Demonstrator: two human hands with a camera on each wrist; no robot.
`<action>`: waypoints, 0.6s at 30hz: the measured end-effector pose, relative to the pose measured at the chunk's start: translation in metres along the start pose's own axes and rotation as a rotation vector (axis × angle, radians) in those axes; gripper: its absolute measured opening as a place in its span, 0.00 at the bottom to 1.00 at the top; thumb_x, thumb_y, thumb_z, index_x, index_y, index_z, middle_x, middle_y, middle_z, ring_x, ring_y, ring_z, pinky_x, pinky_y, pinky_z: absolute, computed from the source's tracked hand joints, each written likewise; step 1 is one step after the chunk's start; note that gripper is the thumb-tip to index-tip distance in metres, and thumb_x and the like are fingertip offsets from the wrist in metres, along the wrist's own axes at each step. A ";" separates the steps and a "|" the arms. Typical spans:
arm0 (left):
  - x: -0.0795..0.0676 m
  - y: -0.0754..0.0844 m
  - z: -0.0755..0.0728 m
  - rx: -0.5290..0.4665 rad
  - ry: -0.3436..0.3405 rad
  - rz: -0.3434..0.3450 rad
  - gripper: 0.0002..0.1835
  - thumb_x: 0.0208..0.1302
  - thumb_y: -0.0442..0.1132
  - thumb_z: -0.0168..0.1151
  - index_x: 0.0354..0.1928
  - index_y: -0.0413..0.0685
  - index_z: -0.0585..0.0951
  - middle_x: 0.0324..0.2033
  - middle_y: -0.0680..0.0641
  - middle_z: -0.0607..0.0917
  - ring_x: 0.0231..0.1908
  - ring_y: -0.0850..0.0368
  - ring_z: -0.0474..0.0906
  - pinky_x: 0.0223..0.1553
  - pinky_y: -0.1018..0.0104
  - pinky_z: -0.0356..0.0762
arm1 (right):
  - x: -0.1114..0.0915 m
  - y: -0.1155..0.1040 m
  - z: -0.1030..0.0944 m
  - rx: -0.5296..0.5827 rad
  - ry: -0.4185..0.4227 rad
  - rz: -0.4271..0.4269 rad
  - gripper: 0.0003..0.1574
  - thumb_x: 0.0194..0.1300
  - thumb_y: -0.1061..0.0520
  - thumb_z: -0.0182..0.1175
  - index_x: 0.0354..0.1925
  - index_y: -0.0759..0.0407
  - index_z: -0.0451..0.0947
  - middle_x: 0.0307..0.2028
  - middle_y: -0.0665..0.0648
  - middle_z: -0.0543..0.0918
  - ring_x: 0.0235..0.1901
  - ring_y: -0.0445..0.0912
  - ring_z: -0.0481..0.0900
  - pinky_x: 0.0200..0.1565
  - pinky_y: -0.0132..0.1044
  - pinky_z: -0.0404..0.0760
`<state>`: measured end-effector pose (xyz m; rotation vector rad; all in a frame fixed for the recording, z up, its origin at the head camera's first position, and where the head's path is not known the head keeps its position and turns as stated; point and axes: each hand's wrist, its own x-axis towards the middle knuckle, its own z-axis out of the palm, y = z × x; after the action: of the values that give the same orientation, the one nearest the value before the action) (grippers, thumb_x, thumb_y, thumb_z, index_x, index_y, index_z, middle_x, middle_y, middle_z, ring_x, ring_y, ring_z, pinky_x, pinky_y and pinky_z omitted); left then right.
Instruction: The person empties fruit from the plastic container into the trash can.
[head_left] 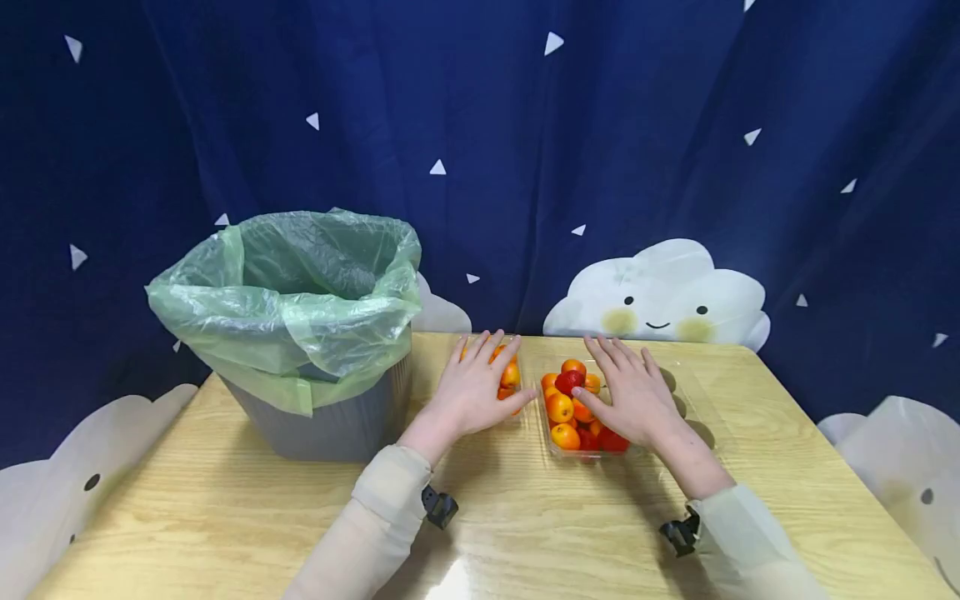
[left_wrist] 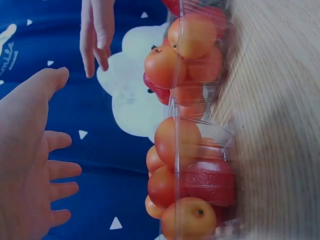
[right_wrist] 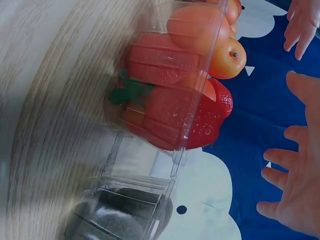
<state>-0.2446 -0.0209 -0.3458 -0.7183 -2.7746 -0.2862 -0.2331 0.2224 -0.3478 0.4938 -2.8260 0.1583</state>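
Observation:
My left hand [head_left: 474, 393] hovers with fingers spread over a clear plastic box of orange fruit [head_left: 510, 377], covering much of it. In the left wrist view, red pieces [left_wrist: 208, 182] also show inside that box. My right hand [head_left: 639, 402] is likewise spread, above the right side of a second clear box [head_left: 581, 455]. Orange fruit [head_left: 559, 407] and strawberries [head_left: 570, 382] are heaped in this second box; a green leafy top [right_wrist: 131, 91] shows through its wall. Neither hand holds anything. Right of it, a third clear box has dark round pieces [head_left: 701, 432], partly hidden by my right hand.
A grey bin [head_left: 322, 446] with a green bag liner [head_left: 352, 325] folded over its rim stands at the left of the wooden table [head_left: 540, 533]. Behind the table hangs a dark blue curtain [head_left: 487, 100] with white triangles and clouds.

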 end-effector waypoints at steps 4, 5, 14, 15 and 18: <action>-0.005 -0.001 -0.003 0.011 0.016 0.018 0.41 0.57 0.70 0.41 0.68 0.56 0.58 0.67 0.46 0.61 0.67 0.48 0.52 0.68 0.50 0.38 | -0.004 0.000 0.000 0.011 0.024 0.002 0.48 0.61 0.30 0.45 0.71 0.50 0.46 0.66 0.61 0.60 0.64 0.59 0.56 0.64 0.61 0.45; -0.006 -0.001 -0.003 0.011 0.025 0.022 0.41 0.57 0.70 0.42 0.68 0.55 0.59 0.66 0.46 0.61 0.67 0.48 0.53 0.68 0.50 0.38 | -0.004 0.000 0.000 0.017 0.031 0.000 0.47 0.62 0.31 0.45 0.70 0.50 0.47 0.65 0.62 0.61 0.64 0.59 0.58 0.64 0.61 0.46; -0.020 -0.003 -0.013 0.039 0.171 0.062 0.39 0.57 0.66 0.48 0.66 0.53 0.63 0.63 0.48 0.67 0.64 0.51 0.59 0.68 0.53 0.45 | -0.013 0.008 -0.003 0.053 0.092 0.004 0.41 0.63 0.37 0.49 0.67 0.55 0.56 0.60 0.63 0.68 0.60 0.59 0.64 0.62 0.59 0.53; -0.021 -0.003 -0.015 0.033 0.189 0.072 0.39 0.57 0.66 0.49 0.66 0.53 0.63 0.62 0.48 0.68 0.64 0.52 0.60 0.67 0.53 0.46 | -0.014 0.009 -0.003 0.056 0.096 0.007 0.41 0.63 0.37 0.49 0.67 0.55 0.56 0.60 0.63 0.69 0.59 0.59 0.64 0.61 0.59 0.54; -0.025 -0.004 -0.019 0.015 0.245 0.101 0.38 0.56 0.64 0.51 0.65 0.52 0.64 0.59 0.48 0.71 0.61 0.52 0.63 0.66 0.53 0.50 | -0.016 0.011 -0.004 0.059 0.104 0.009 0.39 0.64 0.38 0.48 0.66 0.56 0.57 0.58 0.64 0.70 0.58 0.61 0.66 0.59 0.59 0.57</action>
<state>-0.2211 -0.0400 -0.3363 -0.7623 -2.4993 -0.3104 -0.2212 0.2384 -0.3495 0.4712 -2.7293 0.2616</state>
